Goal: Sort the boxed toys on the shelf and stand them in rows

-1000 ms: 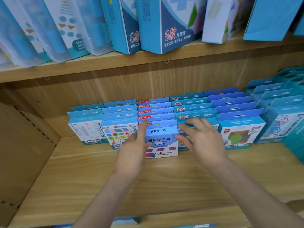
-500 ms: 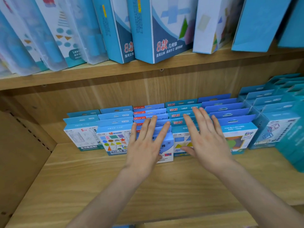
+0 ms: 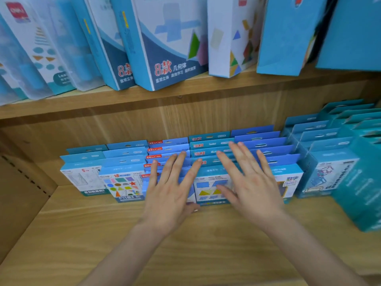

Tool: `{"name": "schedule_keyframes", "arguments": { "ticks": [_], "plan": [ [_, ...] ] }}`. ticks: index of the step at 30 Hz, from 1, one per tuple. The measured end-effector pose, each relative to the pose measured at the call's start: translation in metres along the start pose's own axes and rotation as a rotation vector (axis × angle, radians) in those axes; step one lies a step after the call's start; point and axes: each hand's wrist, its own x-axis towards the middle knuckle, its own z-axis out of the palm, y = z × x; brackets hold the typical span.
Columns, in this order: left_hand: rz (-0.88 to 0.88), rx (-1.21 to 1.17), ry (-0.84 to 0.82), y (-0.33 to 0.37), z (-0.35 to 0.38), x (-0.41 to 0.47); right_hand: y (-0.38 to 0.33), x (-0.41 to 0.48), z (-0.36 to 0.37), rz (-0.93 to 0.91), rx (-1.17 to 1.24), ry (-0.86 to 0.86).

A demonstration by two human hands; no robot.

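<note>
Small blue boxed toys stand upright in several rows, front to back, on the wooden shelf (image 3: pixel 86 228). My left hand (image 3: pixel 171 190) lies flat with straight spread fingers against the front box of the third row, hiding most of it. My right hand (image 3: pixel 251 182) is also flat and spread, pressing on the front of the box with yellow triangles (image 3: pixel 208 188) and partly covering the box to its right (image 3: pixel 288 180). At the left stand a white-fronted box (image 3: pixel 84 178) and a box printed with coloured shapes (image 3: pixel 121 184).
Taller teal boxes (image 3: pixel 334 172) stand in rows at the right, one large teal box (image 3: pixel 360 188) nearest me. The upper shelf (image 3: pixel 185 93) carries big leaning blue boxes (image 3: pixel 165 48). A wooden side panel (image 3: pixel 18 199) closes the left. Bare shelf board lies in front of the rows.
Both hands went from fingering the box tops to lying flat with fingers spread against the front boxes. The front middle box has been pushed back level with its neighbours.
</note>
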Motion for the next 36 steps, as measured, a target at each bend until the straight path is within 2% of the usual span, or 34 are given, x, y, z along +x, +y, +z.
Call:
{"name": "schedule_keyframes", "arguments": {
  "ticks": [2, 5, 7, 9, 10, 13, 18, 25, 32, 36],
  "plan": [
    [0.052, -0.037, 0.021, 0.014, -0.004, 0.007, 0.015, -0.007, -0.011, 0.179, 0.185, 0.114],
    [0.114, -0.051, 0.008, 0.033, -0.003, 0.018, 0.041, -0.021, -0.020, 0.561, 0.653, 0.269],
    [0.143, -0.042, 0.009, 0.045, 0.000, 0.025, 0.053, -0.029, -0.020, 0.757, 0.936, 0.313],
    [0.194, -0.029, 0.023, 0.057, 0.003, 0.032, 0.059, -0.034, -0.017, 0.863, 1.123, 0.298],
    [0.224, -0.016, 0.028, 0.063, 0.004, 0.036, 0.060, -0.035, -0.016, 0.876, 1.142, 0.284],
    [0.273, 0.016, 0.043, 0.078, 0.006, 0.046, 0.063, -0.036, -0.012, 0.896, 1.117, 0.229],
    [0.251, 0.053, 0.048, 0.083, 0.020, 0.053, 0.066, -0.036, -0.010, 0.898, 1.051, 0.156],
    [0.213, -0.050, 0.088, 0.090, 0.018, 0.050, 0.067, -0.039, -0.013, 0.829, 1.022, 0.107],
    [0.154, -0.083, 0.079, 0.100, 0.014, 0.047, 0.063, -0.057, -0.023, 0.795, 0.782, 0.024],
    [0.138, -0.169, 0.152, 0.094, 0.002, 0.026, 0.054, -0.074, -0.037, 0.696, 0.586, 0.019]
  ]
}}
